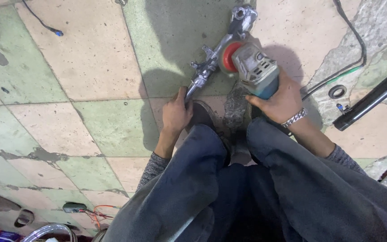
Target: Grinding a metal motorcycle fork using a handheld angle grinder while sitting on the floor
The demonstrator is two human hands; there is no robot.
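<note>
— Where's the metal part?
— On the tiled floor; your left hand clasps its near end.
— And your right hand?
— Its grip is wrapped around the angle grinder, red disc touching the part.

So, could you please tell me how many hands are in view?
2: the left hand grips the lower end of the metal part on the floor; the right hand holds the angle grinder against it.

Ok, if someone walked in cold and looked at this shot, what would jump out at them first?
Most likely the angle grinder with its red disc, gripped by the right hand at top centre and set against a long silvery metal part on the tiled floor. The left hand pins that part's near end. A black tube lies at the right edge.
</note>
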